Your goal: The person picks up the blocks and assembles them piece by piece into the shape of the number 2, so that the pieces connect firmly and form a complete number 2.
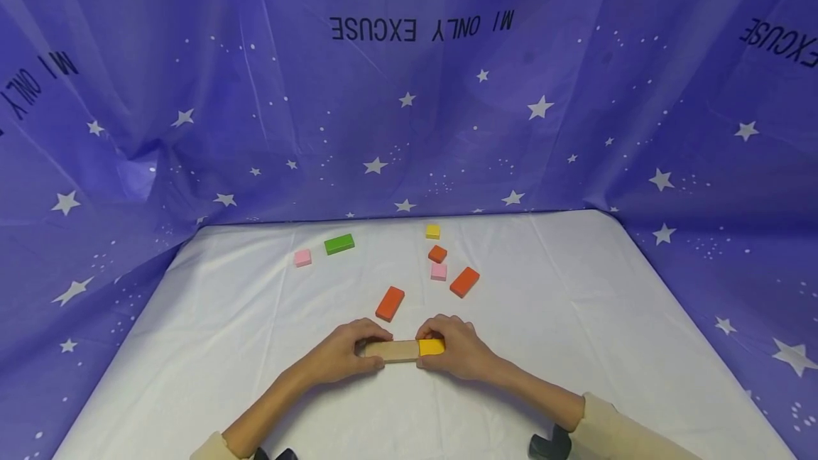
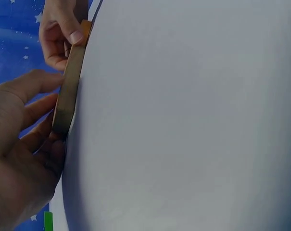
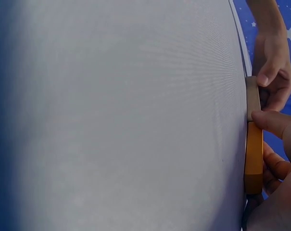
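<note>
A plain wooden block (image 1: 400,351) and a yellow block (image 1: 431,346) lie end to end on the white cloth, close to the person. My left hand (image 1: 341,355) grips the wooden block at its left end, thumb on the near side and fingers on the far side. Around the yellow block (image 3: 254,156) my right hand (image 1: 465,352) is curled, its thumb reaching the joint between the two blocks. The left wrist view shows the long side of the wooden block (image 2: 69,91) between the fingers.
Beyond the hands lie two orange-red blocks (image 1: 390,303), (image 1: 464,282), a small orange-red block (image 1: 437,254), two pink blocks (image 1: 438,272), (image 1: 303,258), a small yellow block (image 1: 433,232) and a green block (image 1: 339,244). A purple star-patterned curtain (image 1: 447,126) surrounds the table.
</note>
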Motion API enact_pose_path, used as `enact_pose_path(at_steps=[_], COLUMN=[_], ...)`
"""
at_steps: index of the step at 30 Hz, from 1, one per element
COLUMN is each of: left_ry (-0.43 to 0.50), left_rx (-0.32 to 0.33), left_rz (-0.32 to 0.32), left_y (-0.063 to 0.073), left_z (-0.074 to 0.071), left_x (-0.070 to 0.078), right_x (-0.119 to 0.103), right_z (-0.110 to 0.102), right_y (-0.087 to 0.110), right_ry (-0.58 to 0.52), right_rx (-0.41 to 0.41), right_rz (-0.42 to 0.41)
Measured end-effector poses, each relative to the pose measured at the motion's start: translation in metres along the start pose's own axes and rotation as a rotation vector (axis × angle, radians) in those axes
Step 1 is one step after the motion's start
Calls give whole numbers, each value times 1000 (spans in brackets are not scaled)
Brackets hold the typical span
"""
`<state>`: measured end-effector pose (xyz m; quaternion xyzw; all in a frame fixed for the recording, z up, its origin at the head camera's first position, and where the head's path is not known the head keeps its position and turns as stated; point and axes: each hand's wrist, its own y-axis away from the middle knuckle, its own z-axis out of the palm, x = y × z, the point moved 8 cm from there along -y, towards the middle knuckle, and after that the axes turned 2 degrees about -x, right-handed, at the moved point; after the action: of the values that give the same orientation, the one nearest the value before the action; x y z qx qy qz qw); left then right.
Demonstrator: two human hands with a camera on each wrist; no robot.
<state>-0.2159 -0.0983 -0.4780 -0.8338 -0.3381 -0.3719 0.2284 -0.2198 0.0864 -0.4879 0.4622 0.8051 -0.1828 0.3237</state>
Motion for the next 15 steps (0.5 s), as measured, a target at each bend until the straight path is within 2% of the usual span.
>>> enact_pose_path(at_steps=[3, 7, 11, 15], left_ry=[79, 161, 194, 182], left_rx=[15, 49, 74, 70], left_rz=[-6, -64, -108, -100], left_y=[0, -3, -11, -23], left_z=[-7, -20, -32, -41], left_x=[-4, -15, -25, -32], right_x=[0, 1, 0, 0], right_z=[0, 1, 1, 1], right_y=[0, -1, -1, -1], right_ry=[2, -1, -2, -2], right_rx=[-2, -3, -6, -8], right_rz=[3, 11, 21, 26])
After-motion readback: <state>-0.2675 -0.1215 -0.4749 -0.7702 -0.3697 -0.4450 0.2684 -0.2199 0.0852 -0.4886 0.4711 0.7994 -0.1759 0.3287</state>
